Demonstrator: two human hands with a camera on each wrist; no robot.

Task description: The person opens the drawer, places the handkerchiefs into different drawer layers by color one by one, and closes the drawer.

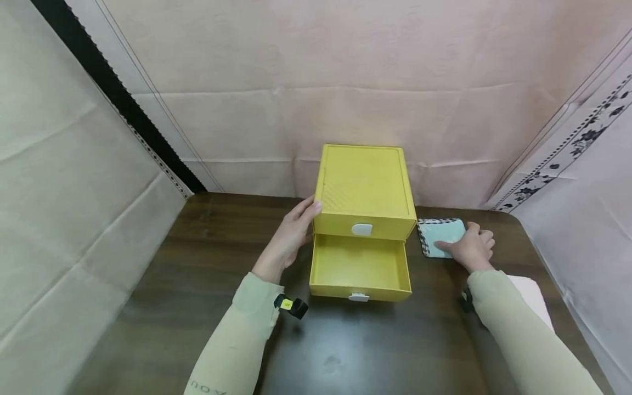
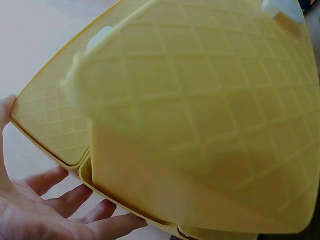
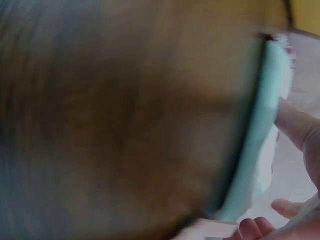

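Pale, creased cloth sheets (image 1: 296, 109) surround a dark brown wooden table (image 1: 197, 307) — a yellow plastic two-drawer box (image 1: 365, 178) stands at its far edge, a folded light-blue cloth (image 1: 439, 233) just right of it.

Left hand (image 1: 291, 233) touches the box's left side with fingers extended and spread, thumb by the top edge; the lower drawer (image 1: 360, 263) stands pulled out toward the near side, the upper one closed, each with a white tab handle. Right hand (image 1: 471, 247) is at the cloth's right end, thumb and fingers spread apart — the thumb touches the cloth, which lies on the table. Farther right and nearer, a white object (image 1: 535, 296) lies partly hidden by the right forearm.
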